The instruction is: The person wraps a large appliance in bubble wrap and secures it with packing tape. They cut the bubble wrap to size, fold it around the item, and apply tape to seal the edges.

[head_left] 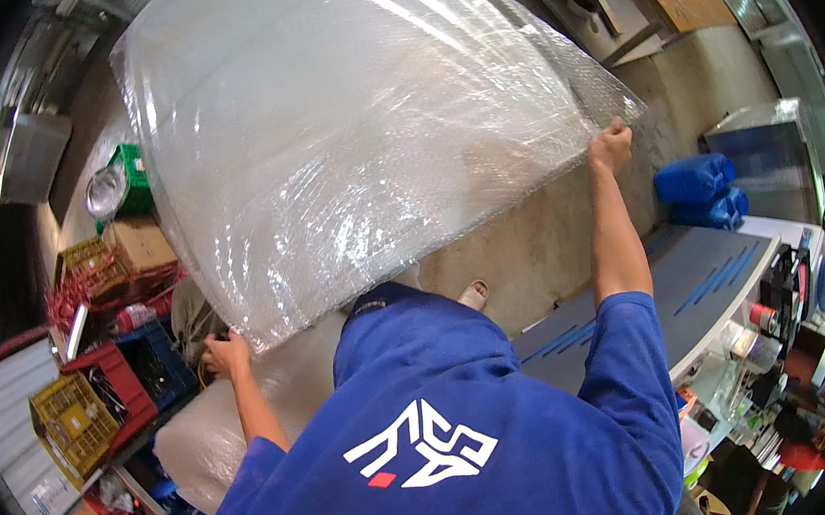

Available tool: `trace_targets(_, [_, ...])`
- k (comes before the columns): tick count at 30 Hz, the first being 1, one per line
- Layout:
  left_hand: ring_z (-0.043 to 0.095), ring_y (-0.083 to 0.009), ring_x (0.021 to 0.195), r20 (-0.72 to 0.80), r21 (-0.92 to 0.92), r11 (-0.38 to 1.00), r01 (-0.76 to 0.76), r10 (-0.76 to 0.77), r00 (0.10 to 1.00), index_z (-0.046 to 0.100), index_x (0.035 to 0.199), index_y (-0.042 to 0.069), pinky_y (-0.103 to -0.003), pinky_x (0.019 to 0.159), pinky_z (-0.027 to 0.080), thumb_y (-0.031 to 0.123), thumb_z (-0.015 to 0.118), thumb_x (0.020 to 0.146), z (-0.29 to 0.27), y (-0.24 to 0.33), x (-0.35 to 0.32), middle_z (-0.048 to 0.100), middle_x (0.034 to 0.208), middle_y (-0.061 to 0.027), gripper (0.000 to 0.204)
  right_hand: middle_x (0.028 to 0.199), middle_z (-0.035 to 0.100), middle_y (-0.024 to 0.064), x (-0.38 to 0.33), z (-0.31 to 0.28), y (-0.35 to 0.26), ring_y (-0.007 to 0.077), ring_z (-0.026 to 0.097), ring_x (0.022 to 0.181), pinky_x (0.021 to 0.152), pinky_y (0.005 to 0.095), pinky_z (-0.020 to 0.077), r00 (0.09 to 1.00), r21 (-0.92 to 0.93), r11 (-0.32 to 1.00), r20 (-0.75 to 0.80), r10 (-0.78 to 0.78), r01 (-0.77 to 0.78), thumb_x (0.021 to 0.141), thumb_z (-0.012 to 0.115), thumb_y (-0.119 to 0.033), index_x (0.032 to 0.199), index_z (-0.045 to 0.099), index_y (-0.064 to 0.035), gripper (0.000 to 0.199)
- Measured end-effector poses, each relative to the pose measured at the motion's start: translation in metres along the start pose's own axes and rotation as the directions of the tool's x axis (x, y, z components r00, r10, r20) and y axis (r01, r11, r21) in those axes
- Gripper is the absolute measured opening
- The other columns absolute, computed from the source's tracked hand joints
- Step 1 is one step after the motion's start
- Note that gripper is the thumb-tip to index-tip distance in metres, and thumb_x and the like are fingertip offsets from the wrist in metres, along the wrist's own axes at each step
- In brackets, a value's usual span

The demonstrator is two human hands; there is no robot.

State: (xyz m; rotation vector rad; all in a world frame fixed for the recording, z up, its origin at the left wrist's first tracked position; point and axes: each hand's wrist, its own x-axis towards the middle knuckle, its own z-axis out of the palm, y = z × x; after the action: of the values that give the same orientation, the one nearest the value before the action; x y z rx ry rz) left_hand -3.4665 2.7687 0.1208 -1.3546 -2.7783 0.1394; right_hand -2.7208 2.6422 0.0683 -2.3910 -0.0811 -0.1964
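While left hand (228,355) and right hand (610,146) fingers clamp bubble wrap (339,134) near edge | spreading looks done | release remains

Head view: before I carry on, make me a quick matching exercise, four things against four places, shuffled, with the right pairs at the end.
Things:
1. Left hand
2. Right hand
3. Green crate
4. Blue containers

Places:
A. Two together, toward the picture's right side
B. Gripping the right end of the near edge of the bubble-wrap sheet
C. Beyond the sheet's left edge, not held
D. At the sheet's near left corner, gripping it

Right pairs: 1-D, 2-B, 3-C, 4-A
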Motion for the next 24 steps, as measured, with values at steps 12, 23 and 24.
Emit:
trace_targets(12, [0.023, -0.0392, 0.145, -0.215, -0.248, -0.145, -0.958, 0.972, -0.092, 0.040, 0.148, 0.018, -0.054, 0.116, 0.018, 0.050, 0.057, 0.092, -0.053, 0.280, -0.206, 0.028, 0.155, -0.0231, 0.067, 0.092, 0.069, 0.0249, 0.009, -0.001, 0.011, 0.0464, 0.065, 0.091, 0.079, 0.0534, 0.0486, 0.999, -0.034, 0.999, -0.009, 0.041, -0.041, 0.099, 0.047, -0.046, 0.095, 0.062, -0.0005, 0.048])
trace_targets(23, [0.008, -0.0330, 0.151, -0.155, -0.153, -0.256, -0.954, 0.960, -0.233, 0.025, 0.156, 0.024, -0.052, 0.120, 0.007, 0.054, 0.060, 0.087, -0.017, 0.260, -0.218, 0.012, 0.163, -0.0170, 0.083, 0.071, 0.063, 0.0095, -0.033, -0.069, 0.042, 0.0171, 0.060, 0.053, 0.051, 0.0311, 0.0520, 0.888, 0.546, 0.721, 0.404, 0.219, -0.426, 0.097, 0.055, -0.049, 0.099, 0.058, -0.0002, 0.049])
trace_targets(24, [0.009, -0.0333, 0.151, -0.188, -0.140, -0.267, -0.953, 0.953, -0.239, 0.026, 0.156, 0.023, -0.051, 0.120, 0.009, 0.052, 0.061, 0.088, -0.017, 0.262, -0.218, 0.013, 0.163, -0.0162, 0.082, 0.069, 0.062, 0.0073, -0.051, -0.092, 0.054, 0.0163, 0.060, 0.053, 0.050, 0.0308, 0.0513, 0.897, 0.530, 0.759, 0.413, 0.160, -0.379, 0.098, 0.056, -0.044, 0.099, 0.058, -0.0006, 0.043])
